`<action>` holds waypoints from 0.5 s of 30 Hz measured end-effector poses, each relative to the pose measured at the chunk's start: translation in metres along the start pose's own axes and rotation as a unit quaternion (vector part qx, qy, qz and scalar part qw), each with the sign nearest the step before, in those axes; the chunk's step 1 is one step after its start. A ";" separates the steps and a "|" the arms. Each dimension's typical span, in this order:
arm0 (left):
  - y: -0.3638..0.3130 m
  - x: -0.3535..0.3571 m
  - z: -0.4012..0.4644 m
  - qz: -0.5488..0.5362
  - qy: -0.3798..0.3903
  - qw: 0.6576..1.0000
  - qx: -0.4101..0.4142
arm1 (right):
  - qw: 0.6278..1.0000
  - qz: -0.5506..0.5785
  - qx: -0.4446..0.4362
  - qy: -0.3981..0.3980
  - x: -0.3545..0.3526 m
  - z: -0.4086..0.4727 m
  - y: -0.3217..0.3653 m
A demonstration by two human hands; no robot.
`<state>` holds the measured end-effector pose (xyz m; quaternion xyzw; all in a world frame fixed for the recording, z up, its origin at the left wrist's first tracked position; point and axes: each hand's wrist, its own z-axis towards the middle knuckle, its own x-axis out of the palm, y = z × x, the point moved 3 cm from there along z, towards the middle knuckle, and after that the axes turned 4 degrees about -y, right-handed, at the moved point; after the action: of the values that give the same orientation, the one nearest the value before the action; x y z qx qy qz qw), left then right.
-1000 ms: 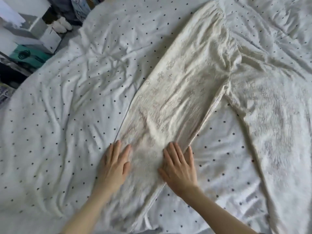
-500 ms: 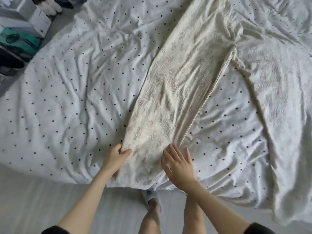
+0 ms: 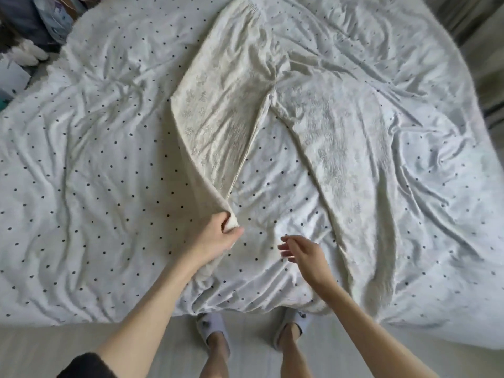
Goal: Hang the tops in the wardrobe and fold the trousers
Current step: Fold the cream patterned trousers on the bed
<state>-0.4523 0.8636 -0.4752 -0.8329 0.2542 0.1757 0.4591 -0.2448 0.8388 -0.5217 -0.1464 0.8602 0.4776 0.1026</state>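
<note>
On the bed [image 3: 81, 186], the left hand [image 3: 218, 238] pinched a trouser leg's hem.

Up and away from that grip, the cream trousers [image 3: 226, 105] ran to a waistband at the far edge, the held leg lifted and twisted narrow. Right of the grip, the right hand [image 3: 302, 252] hovered with loosely curled fingers, holding nothing; beyond it the other leg lay flat on the dotted sheet. Below stood two slippered feet.
</note>
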 end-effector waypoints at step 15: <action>-0.148 0.258 0.013 0.225 0.043 0.954 0.193 | 0.983 0.034 0.125 -0.131 -0.246 0.043 -0.106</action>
<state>-0.1578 0.8739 -0.5181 -0.6565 0.4836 0.1864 0.5480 0.0247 0.8600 -0.5503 -0.0394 0.8965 0.3848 0.2159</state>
